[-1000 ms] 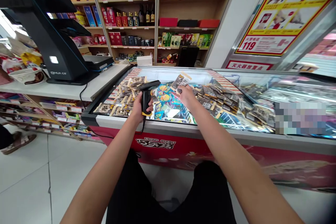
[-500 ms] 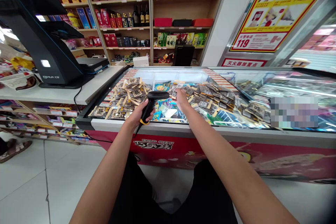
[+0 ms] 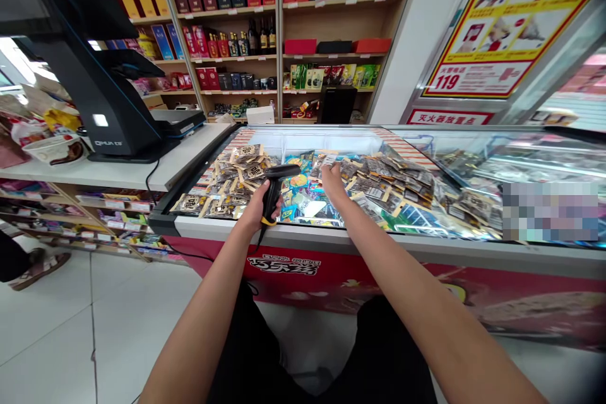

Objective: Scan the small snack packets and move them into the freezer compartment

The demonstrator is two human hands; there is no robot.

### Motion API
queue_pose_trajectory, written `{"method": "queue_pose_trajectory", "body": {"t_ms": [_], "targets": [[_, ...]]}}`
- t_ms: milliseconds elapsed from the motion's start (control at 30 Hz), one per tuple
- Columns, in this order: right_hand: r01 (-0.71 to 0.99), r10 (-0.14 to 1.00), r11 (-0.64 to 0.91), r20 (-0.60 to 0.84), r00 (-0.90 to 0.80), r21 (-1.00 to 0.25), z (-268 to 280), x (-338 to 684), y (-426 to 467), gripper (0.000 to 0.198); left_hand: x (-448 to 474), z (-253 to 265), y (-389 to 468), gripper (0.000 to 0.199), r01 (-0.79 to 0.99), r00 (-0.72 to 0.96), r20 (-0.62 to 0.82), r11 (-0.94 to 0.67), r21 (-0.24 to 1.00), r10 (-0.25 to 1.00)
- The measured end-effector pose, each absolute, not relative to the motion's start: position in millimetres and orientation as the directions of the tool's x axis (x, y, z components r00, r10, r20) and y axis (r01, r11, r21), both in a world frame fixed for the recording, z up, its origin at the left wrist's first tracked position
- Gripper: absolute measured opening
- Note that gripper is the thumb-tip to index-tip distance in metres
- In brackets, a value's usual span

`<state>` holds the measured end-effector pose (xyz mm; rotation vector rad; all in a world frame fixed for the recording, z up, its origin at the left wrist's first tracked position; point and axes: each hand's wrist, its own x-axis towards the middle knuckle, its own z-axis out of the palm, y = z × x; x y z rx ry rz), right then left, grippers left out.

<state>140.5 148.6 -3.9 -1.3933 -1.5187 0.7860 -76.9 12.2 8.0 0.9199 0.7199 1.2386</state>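
My left hand [image 3: 261,205] is wrapped round the grip of a black barcode scanner [image 3: 279,172], whose head points right over the chest freezer. Just right of it, my right hand [image 3: 334,182] has its fingers closed on a small snack packet [image 3: 326,161]; the fingers hide part of that packet. Beneath both hands lies the freezer's glass top [image 3: 316,209], with colourful wrappers showing. Left of the scanner is a heap of similar packets [image 3: 227,186]. More dark packets [image 3: 395,177] lie spread to the right of my right hand.
A white counter [image 3: 189,154] on the left carries a black checkout terminal [image 3: 120,98] and a bowl [image 3: 57,148]. Behind the freezer [image 3: 360,237] stand shelves with boxes and bottles [image 3: 258,35]. The scanner's cable [image 3: 189,254] hangs along the freezer front. Someone's foot [image 3: 40,271] is at far left.
The whole view has shifted slightly, so the scene sits further right and lower. The scanner has drawn a little left, away from my right hand, and its head is tilted slightly differently.
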Motion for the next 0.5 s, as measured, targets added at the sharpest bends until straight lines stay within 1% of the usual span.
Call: {"method": "queue_pose_trajectory", "body": {"t_ms": [100, 167, 233, 300, 400, 500], "targets": [[0.374, 0.986, 0.157, 0.168, -0.003, -0.914, 1.7, 128.3, 147.5, 0.049, -75.1, 10.9, 8.2, 0.051, -0.557, 0.059, 0.089, -0.041, 0.830, 0.994], [0.369, 0.987, 0.162, 0.150, -0.060, -0.915, 6.0, 115.4, 149.5, 0.045, -75.2, 13.3, 5.1, 0.051, -0.605, -0.019, 0.132, -0.117, 0.788, 0.991], [0.376, 0.983, 0.174, 0.140, -0.118, -0.910, 10.6, 100.6, 153.3, 0.038, -75.9, 15.5, 3.0, 0.052, -0.637, -0.084, 0.139, -0.160, 0.754, 0.987], [0.405, 0.975, 0.201, 0.140, -0.174, -0.892, 15.6, 86.7, 158.1, 0.029, -76.4, 17.0, 2.5, 0.052, -0.657, -0.108, 0.119, -0.161, 0.736, 0.987], [0.489, 0.953, 0.270, 0.158, -0.258, -0.830, 23.1, 72.4, 165.0, 0.016, -76.0, 17.1, 3.5, 0.053, -0.665, -0.104, 0.084, -0.132, 0.735, 0.991], [0.574, 0.928, 0.338, 0.164, -0.333, -0.746, 29.3, 69.5, 169.2, 0.010, -74.9, 15.2, 4.9, 0.053, -0.640, -0.098, 0.072, -0.119, 0.759, 0.993]]}}
